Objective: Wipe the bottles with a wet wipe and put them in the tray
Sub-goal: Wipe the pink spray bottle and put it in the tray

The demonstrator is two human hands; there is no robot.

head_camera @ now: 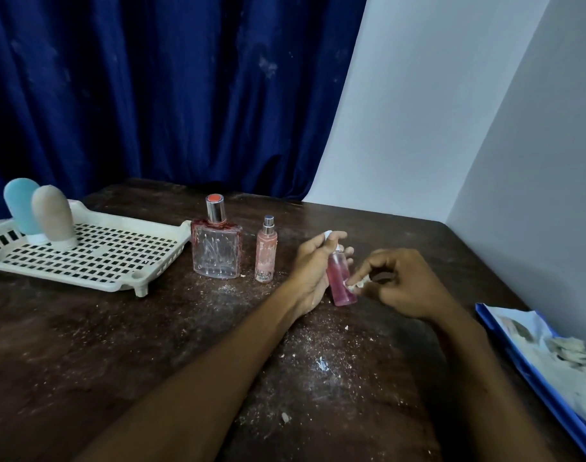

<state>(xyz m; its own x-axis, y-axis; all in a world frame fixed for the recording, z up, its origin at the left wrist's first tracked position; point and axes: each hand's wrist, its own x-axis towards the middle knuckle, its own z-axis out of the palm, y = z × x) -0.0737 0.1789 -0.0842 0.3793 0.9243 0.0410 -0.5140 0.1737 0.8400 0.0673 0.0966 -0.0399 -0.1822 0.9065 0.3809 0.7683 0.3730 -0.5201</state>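
Note:
My left hand (313, 271) grips a small bottle of pink liquid (341, 281) upright, its base near the table. My right hand (398, 281) pinches a small crumpled white wipe (354, 285) against the bottle's lower right side. A square clear perfume bottle with a silver cap (216, 251) and a slim peach spray bottle (266, 253) stand on the table to the left. The cream slotted tray (118, 261) sits at far left, holding a blue squeeze bottle (20, 205) and a beige one (53, 216), both standing cap down.
The dark wooden table (151, 345) is strewn with white crumbs and dust. A blue-edged wet wipe pack (551, 361) lies at the right edge by the white wall. A blue curtain hangs behind the table.

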